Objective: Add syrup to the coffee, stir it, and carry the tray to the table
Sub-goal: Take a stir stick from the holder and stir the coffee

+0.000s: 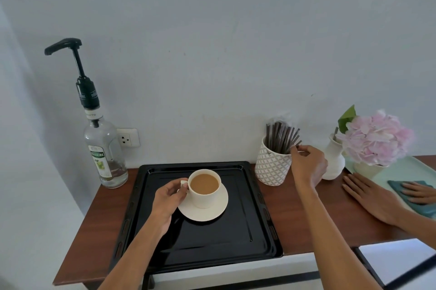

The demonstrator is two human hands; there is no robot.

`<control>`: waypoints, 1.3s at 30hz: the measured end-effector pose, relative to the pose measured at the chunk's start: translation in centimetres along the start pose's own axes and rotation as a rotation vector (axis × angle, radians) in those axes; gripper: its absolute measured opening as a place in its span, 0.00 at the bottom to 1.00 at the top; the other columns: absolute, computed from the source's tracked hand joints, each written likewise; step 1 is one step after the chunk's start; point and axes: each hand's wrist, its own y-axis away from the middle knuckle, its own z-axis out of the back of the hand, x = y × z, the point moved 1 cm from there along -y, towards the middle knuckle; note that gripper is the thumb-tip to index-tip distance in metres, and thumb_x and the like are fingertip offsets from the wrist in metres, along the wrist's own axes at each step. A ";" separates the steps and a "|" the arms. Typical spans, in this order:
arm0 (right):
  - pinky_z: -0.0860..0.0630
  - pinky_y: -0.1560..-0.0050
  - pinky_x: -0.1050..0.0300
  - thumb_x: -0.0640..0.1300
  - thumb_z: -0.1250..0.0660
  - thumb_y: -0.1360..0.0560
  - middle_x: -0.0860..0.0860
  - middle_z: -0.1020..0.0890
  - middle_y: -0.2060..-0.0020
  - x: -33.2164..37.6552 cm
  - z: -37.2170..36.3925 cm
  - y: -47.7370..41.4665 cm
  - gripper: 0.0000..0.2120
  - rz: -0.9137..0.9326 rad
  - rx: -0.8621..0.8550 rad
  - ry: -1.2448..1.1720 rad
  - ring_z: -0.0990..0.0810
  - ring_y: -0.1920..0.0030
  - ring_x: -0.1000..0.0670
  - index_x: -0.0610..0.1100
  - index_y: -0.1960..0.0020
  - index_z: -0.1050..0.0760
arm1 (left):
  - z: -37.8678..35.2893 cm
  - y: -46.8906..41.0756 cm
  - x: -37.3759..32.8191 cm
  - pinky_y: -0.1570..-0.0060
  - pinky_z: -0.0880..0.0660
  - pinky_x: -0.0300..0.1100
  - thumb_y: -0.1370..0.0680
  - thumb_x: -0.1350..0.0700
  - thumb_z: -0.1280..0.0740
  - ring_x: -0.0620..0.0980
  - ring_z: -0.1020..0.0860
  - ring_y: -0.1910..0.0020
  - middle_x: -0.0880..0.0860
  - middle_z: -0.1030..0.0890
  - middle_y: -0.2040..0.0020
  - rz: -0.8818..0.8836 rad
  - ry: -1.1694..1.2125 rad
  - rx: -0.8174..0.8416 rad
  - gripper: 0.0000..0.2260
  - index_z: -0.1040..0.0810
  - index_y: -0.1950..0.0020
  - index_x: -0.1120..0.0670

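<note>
Coffee cup, white and full of milky coffee, stands on a white saucer near the middle of a black tray. The person's left hand grips the cup's handle, fingers curled round it, steadying it.

The right hand is up and to the right, off the tray. Its thumb and fingertips are pinched on the top of one dark stirrer stick among the bunch of stirrer sticks standing in a patterned holder. The sticks stand nearly upright, fanning slightly; the pinched one leans right, towards the hand. Lifting it out looks to call for a pull upward along its length, then a swing left and down to the cup.

A syrup bottle with a tall pump stands at the far left, just beside the tray.

Everything rests on a narrow brown wooden counter against a pale wall. To the right, a white vase holds pink flowers, and another person's hands rest near a pale green tray.
</note>
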 end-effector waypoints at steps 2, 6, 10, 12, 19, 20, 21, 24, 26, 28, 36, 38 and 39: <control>0.22 0.58 0.55 0.46 0.27 0.25 0.56 0.21 0.70 0.8 0.2 0.5 0.07 0.097 0.015 -0.009 0.22 0.66 0.58 0.44 0.57 0.15 | 0.0 0.0 0.0 0.36 0.25 0.52 0.21 0.60 0.29 0.57 0.19 0.38 0.56 0.13 0.44 0.002 -0.004 -0.002 0.07 0.15 0.43 0.57; 0.33 0.66 0.71 0.47 0.29 0.23 0.62 0.23 0.70 3.9 1.1 1.1 0.06 0.329 0.065 0.001 0.24 0.69 0.62 0.45 0.55 0.16 | 0.1 -0.2 0.1 0.33 0.25 0.55 0.20 0.59 0.29 0.58 0.19 0.39 0.56 0.13 0.45 0.001 -0.010 0.003 0.06 0.15 0.44 0.56; 0.31 0.66 0.70 0.47 0.28 0.23 0.59 0.20 0.68 7.8 2.0 1.6 0.06 0.525 0.092 0.048 0.22 0.69 0.60 0.46 0.55 0.16 | 0.1 -0.3 0.3 0.33 0.25 0.55 0.21 0.59 0.28 0.57 0.19 0.39 0.55 0.13 0.45 0.003 0.002 0.003 0.06 0.15 0.45 0.55; 0.28 0.66 0.66 0.47 0.28 0.23 0.56 0.19 0.68 9.7 2.2 2.2 0.06 0.588 0.081 0.051 0.20 0.69 0.56 0.46 0.55 0.16 | 0.1 -0.3 0.3 0.33 0.25 0.56 0.21 0.59 0.28 0.57 0.19 0.39 0.55 0.13 0.45 -0.001 0.006 -0.001 0.06 0.14 0.45 0.55; 0.19 0.63 0.57 0.49 0.27 0.23 0.55 0.16 0.70 12.2 1.6 5.6 0.07 0.513 0.349 -0.124 0.16 0.70 0.54 0.47 0.58 0.17 | 0.1 -0.2 -0.1 0.31 0.26 0.58 0.20 0.58 0.28 0.58 0.19 0.38 0.56 0.13 0.44 0.009 0.008 0.014 0.07 0.14 0.44 0.56; 0.18 0.64 0.55 0.49 0.27 0.23 0.54 0.15 0.70 11.9 1.3 6.3 0.07 0.480 0.424 -0.158 0.16 0.71 0.53 0.48 0.59 0.17 | 0.2 -0.2 -0.1 0.31 0.26 0.58 0.20 0.58 0.28 0.58 0.19 0.38 0.56 0.13 0.44 0.011 0.006 0.017 0.07 0.14 0.44 0.56; 0.18 0.64 0.54 0.49 0.27 0.24 0.54 0.15 0.69 11.6 0.9 7.0 0.07 0.463 0.486 -0.171 0.16 0.71 0.53 0.49 0.60 0.18 | 0.2 -0.3 -0.1 0.31 0.25 0.57 0.20 0.58 0.29 0.58 0.19 0.38 0.56 0.13 0.44 0.015 0.005 0.022 0.06 0.14 0.45 0.55; 0.19 0.64 0.55 0.48 0.27 0.24 0.55 0.14 0.68 10.5 -0.5 9.0 0.07 0.456 0.607 -0.133 0.16 0.71 0.53 0.50 0.61 0.18 | 0.3 -0.3 -0.2 0.32 0.25 0.57 0.20 0.58 0.29 0.58 0.19 0.38 0.55 0.13 0.45 0.020 0.009 0.031 0.06 0.14 0.46 0.55; 0.18 0.61 0.56 0.47 0.26 0.24 0.55 0.14 0.68 9.8 -1.5 10.0 0.07 0.467 0.652 -0.086 0.16 0.69 0.54 0.50 0.61 0.17 | 0.3 -0.3 -0.1 0.32 0.25 0.57 0.21 0.58 0.28 0.58 0.19 0.38 0.55 0.13 0.46 0.021 0.006 0.031 0.05 0.14 0.46 0.54; 0.19 0.60 0.58 0.48 0.26 0.24 0.55 0.14 0.67 9.3 -2.3 10.8 0.06 0.489 0.694 -0.028 0.16 0.68 0.56 0.50 0.60 0.17 | 0.3 -0.3 -0.2 0.32 0.24 0.58 0.21 0.58 0.28 0.57 0.18 0.39 0.54 0.12 0.46 0.017 -0.001 0.027 0.05 0.13 0.47 0.54; 0.21 0.66 0.59 0.45 0.32 0.23 0.54 0.15 0.71 8.1 -4.3 12.1 0.11 0.486 0.876 0.077 0.22 0.74 0.59 0.49 0.62 0.15 | 0.5 -0.5 0.0 0.33 0.24 0.57 0.22 0.58 0.27 0.57 0.17 0.40 0.53 0.12 0.48 0.015 -0.025 0.028 0.04 0.13 0.48 0.52; 0.22 0.67 0.62 0.45 0.33 0.22 0.53 0.15 0.70 7.9 -4.6 12.3 0.13 0.461 0.939 0.084 0.21 0.74 0.59 0.52 0.63 0.16 | 0.7 -0.6 0.0 0.33 0.24 0.57 0.22 0.58 0.27 0.56 0.17 0.41 0.52 0.11 0.49 0.010 -0.038 0.038 0.05 0.13 0.49 0.51; 0.24 0.68 0.66 0.45 0.33 0.21 0.53 0.14 0.70 7.8 -4.8 12.5 0.13 0.449 0.962 0.078 0.20 0.73 0.59 0.53 0.63 0.16 | 0.8 -0.7 0.0 0.33 0.24 0.58 0.22 0.58 0.27 0.56 0.17 0.41 0.52 0.11 0.48 0.008 -0.037 0.046 0.05 0.13 0.49 0.51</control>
